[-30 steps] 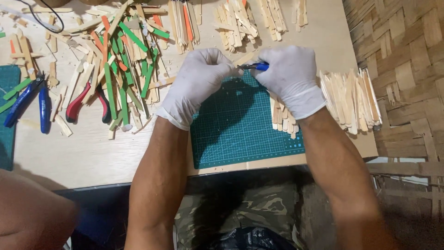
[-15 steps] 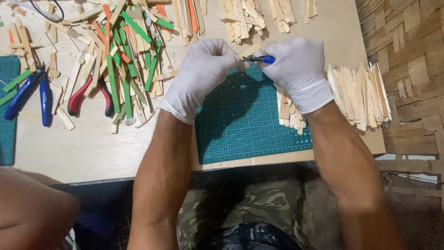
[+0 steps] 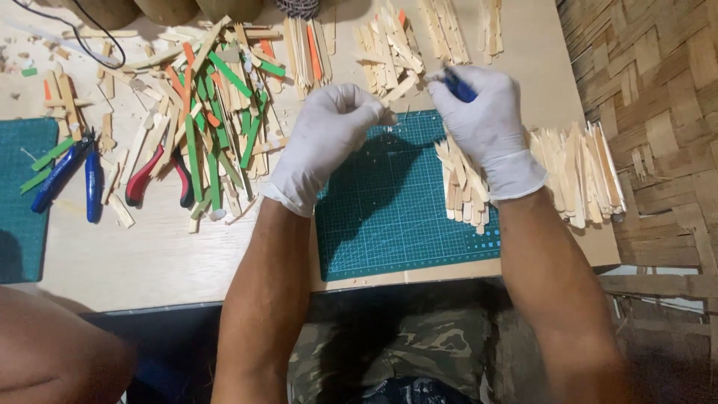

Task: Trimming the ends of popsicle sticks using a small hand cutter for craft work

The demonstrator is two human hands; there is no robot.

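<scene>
My right hand (image 3: 486, 131), gloved white, was clenched around a blue-handled tool (image 3: 458, 86); only the handle end showed past the knuckles, so I could not tell what kind of blade or jaw it had. My left hand (image 3: 329, 142), gloved too, pinched the end of a thin wooden stick (image 3: 396, 91) between thumb and fingertips, close to the tool's tip, above the far edge of the green cutting mat (image 3: 396, 217).

I judged the stick light, stiff along its length, and brittle: easy to split if squeezed across the grain. Gripping it flat-side, just beside the working point, seemed the safe place, since a hold further out would let it flex or snap.

Just under my right wrist a short stack of plain sticks (image 3: 464, 191) lay on the mat's right edge, with a larger fan of sticks (image 3: 580, 176) near the board's right edge. Left of the mat lay green and orange sticks (image 3: 213, 112), red pliers (image 3: 153, 176), and blue cutters (image 3: 71, 176) toward the left edge.
</scene>
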